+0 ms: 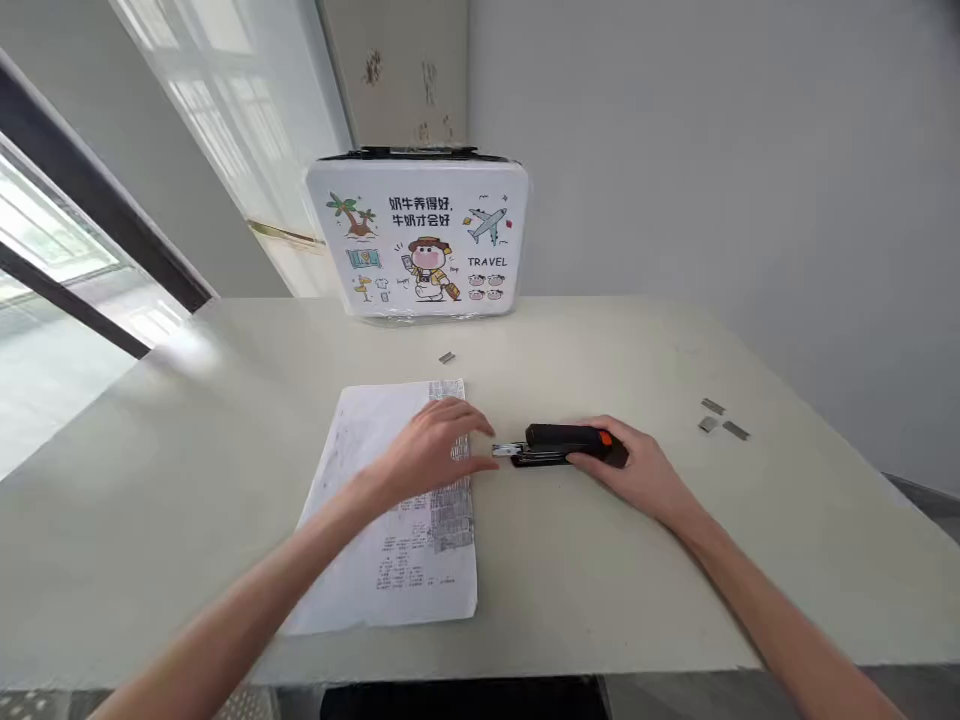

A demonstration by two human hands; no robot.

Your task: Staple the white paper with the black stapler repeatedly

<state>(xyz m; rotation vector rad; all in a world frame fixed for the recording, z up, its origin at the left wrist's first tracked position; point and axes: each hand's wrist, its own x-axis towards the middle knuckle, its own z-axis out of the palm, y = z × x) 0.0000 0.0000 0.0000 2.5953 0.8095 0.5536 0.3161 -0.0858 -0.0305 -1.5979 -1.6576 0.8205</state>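
Observation:
A black stapler (559, 436) with an orange spot near its rear lies sideways on the table. My right hand (637, 468) is wrapped round its back end, thumb on the near side. From the stapler's front, on the left, a metal part (507, 450) sticks out. Just left of that part is my left hand (439, 445), thumb and fingers apart, with a gap between them and nothing visible inside. This hand is over a stack of printed paper (390, 560), whose right edge carries a dense grey band of staples or print; I cannot tell which.
One small strip of staples (447, 357) lies beyond the paper. Several more staple pieces (735, 430) are at the right of the pale table (600, 590). A white case with cartoon prints (420, 240) stands upright at the back, before the wall. A window is at left.

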